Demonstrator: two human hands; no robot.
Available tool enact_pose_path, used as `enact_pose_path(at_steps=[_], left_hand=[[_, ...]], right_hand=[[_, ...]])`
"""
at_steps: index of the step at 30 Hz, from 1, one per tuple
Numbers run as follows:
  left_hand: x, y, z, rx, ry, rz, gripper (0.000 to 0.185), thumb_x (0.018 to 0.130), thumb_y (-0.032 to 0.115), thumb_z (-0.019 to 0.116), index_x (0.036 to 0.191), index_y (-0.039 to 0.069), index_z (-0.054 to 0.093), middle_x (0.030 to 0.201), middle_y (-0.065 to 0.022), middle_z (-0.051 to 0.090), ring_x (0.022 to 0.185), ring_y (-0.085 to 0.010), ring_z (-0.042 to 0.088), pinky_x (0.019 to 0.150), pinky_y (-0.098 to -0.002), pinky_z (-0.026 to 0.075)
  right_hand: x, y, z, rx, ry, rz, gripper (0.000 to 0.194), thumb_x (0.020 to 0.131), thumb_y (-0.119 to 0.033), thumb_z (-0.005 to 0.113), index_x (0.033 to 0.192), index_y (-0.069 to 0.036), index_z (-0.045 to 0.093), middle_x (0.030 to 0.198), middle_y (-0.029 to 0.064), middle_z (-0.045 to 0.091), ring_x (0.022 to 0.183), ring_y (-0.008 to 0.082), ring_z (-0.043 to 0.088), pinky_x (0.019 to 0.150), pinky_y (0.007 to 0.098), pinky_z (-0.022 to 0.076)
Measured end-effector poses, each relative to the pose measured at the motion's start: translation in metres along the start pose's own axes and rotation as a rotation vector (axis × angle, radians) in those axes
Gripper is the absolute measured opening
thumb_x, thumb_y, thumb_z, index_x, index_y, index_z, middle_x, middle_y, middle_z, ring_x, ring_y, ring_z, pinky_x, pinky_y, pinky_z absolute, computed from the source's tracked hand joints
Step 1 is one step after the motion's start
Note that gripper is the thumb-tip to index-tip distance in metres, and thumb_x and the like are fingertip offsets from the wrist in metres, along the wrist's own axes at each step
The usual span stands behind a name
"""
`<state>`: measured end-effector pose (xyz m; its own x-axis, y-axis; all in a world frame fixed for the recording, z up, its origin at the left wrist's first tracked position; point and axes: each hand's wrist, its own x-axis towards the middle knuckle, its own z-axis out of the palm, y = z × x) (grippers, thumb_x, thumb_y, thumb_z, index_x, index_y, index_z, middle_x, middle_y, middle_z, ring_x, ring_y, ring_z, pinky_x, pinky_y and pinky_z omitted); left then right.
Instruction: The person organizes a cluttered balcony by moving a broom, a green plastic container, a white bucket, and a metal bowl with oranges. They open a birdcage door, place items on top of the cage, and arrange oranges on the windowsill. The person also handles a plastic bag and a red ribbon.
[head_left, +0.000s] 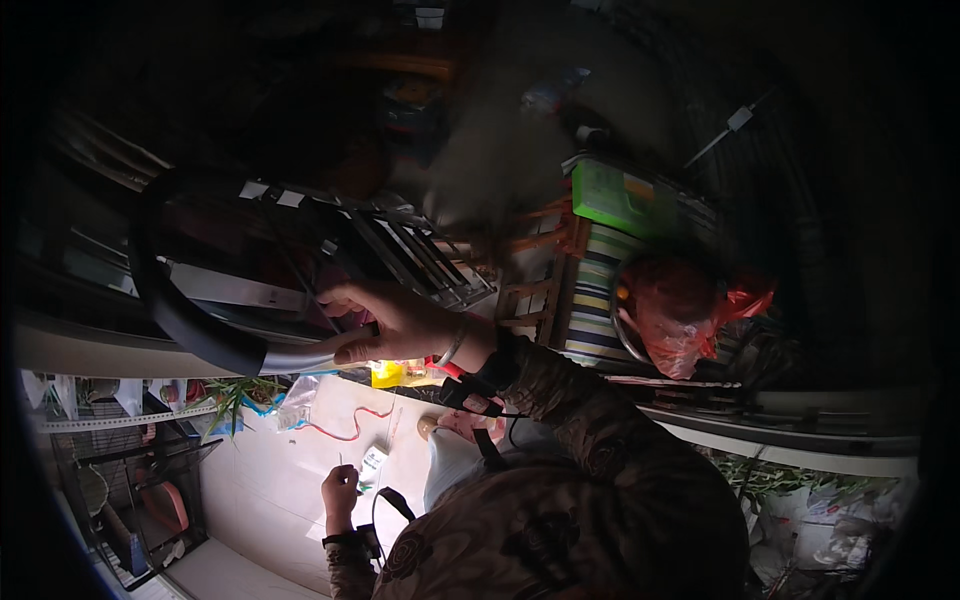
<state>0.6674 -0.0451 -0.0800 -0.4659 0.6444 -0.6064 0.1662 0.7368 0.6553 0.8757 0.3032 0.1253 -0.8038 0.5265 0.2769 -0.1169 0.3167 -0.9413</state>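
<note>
My right hand (382, 319) reaches in from the right, a bracelet at its wrist. Its thumb and fingers lie on either side of the grey end of a curved black and grey bar (202, 337), like a handle or a rim. My left hand (340, 489) is lower down over the bright floor, its fingers closed. From its top sticks a thin, pale, stick-like piece (340, 458), too small to name. Close to that hand is a white bottle (373, 459) with a label. Both forearms wear patterned dark sleeves, with a black strap at the left wrist.
At right, a red plastic bag (667, 322) rests in a round metal bowl on a striped cloth (592, 292), beside a green box (622, 199). A black wire cage (142, 487) stands lower left, near green leaves (232, 397). A red cord (358, 420) crosses the pale floor (255, 472).
</note>
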Motion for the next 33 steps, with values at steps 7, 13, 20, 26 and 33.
enact_pose_path(at_steps=[7,13,20,26,33], left_hand=[[0.040,0.128,0.135,0.320,-0.402,0.084,0.013,0.088,0.008,0.058,0.091,-0.001,0.067,0.078,-0.0074,0.065,0.053,-0.0135,0.061,0.049,-0.0254,0.050],[0.097,0.263,0.356,0.228,-0.703,0.178,0.033,0.092,0.031,0.055,0.098,0.001,0.066,0.077,-0.0077,0.067,0.061,-0.0152,0.065,0.058,-0.0291,0.051],[0.206,0.434,0.606,-0.265,-0.556,0.019,0.030,0.090,0.033,0.060,0.095,0.005,0.067,0.056,0.0005,0.053,0.042,-0.0061,0.042,0.039,-0.0214,0.030],[0.166,0.434,0.630,-0.076,-0.794,-0.025,0.030,0.091,0.029,0.061,0.109,0.005,0.063,0.078,0.0010,0.062,0.055,-0.0041,0.048,0.048,-0.0194,0.038],[0.162,0.343,0.524,0.196,-0.576,-0.199,0.031,0.087,0.025,0.067,0.107,0.002,0.063,0.079,-0.0013,0.064,0.058,-0.0054,0.054,0.054,-0.0220,0.045]], right_hand=[[-0.173,0.135,-0.155,-0.009,0.431,0.698,0.036,0.081,-0.023,0.074,0.104,0.001,0.061,0.086,0.0109,0.066,0.079,0.0155,0.064,0.070,0.0277,0.0531],[-0.317,0.237,-0.353,0.524,1.029,0.949,0.028,0.084,-0.024,0.069,0.097,-0.001,0.063,0.070,0.0026,0.058,0.064,0.0125,0.057,0.057,0.0278,0.0498],[-0.405,0.352,-0.555,0.820,1.766,0.909,0.079,0.084,-0.045,0.066,0.142,-0.007,0.026,0.103,0.0261,0.053,0.065,0.0306,0.058,0.058,0.0369,0.0533],[-0.401,0.473,-0.528,1.108,1.647,0.612,0.087,0.077,-0.068,0.060,0.142,-0.018,0.032,0.123,0.0160,0.051,0.097,0.0296,0.054,0.079,0.0427,0.0472],[-0.370,0.521,-0.532,1.026,1.800,0.035,0.047,0.087,-0.041,0.061,0.120,-0.008,0.055,0.113,0.0055,0.062,0.102,0.0222,0.060,0.089,0.0374,0.0467]])
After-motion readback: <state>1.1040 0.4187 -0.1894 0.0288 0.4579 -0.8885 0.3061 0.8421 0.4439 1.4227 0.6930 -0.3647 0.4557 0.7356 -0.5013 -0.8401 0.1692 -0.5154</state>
